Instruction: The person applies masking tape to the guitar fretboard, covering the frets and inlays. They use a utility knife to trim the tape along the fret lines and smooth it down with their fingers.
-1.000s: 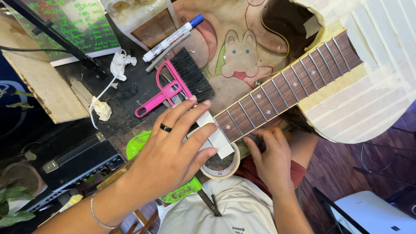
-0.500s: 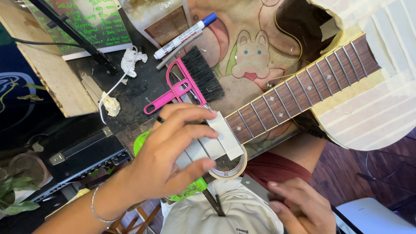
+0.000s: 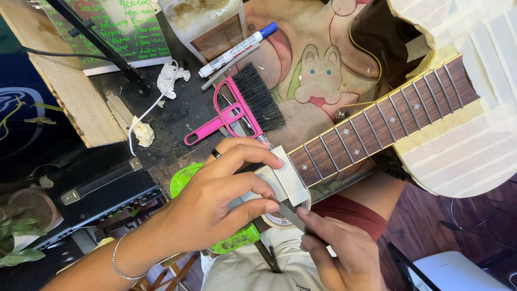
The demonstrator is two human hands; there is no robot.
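- Guitar neck [image 3: 377,126] lies across the cluttered dark table [image 3: 172,118], over a cartoon mat [image 3: 318,81].
- Left hand [image 3: 215,207] grasps its taped end [image 3: 285,180].
- Right hand [image 3: 336,250] pinches a thin metal strip [image 3: 291,215].
- Pink brush [image 3: 237,108] and marker [image 3: 237,49] lie nearby; wooden floor [image 3: 431,215] below.

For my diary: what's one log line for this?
left hand: on taped guitar neck | right hand: holding thin metal strip | pink brush: beside

A bare dark strip of the surface [image 3: 177,116] lies open between the wooden board [image 3: 70,91] at its left edge and the pink brush [image 3: 245,105], while the guitar neck [image 3: 377,126] bars the right side and both hands [image 3: 215,210] crowd the near edge around the tape roll [image 3: 277,218].
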